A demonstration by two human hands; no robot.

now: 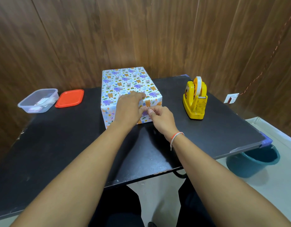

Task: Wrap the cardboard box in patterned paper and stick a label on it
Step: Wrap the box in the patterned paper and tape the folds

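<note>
The box (125, 81), covered in white paper printed with purple elephants and orange bears, sits at the middle of the black table (59, 145). My left hand (129, 106) lies over its near top edge, fingers pressing the paper down on the near end face. My right hand (159, 117) is just to the right of it against that same end face, thumb and forefinger pinched together at the paper; what they pinch is too small to make out. The folded end flaps are mostly hidden behind both hands.
A yellow tape dispenser (195, 99) stands right of the box. At the far left are a clear plastic container (38, 100) with small paper items inside and its red lid (69, 97). A teal bucket (254, 161) sits on the floor below the table's right corner.
</note>
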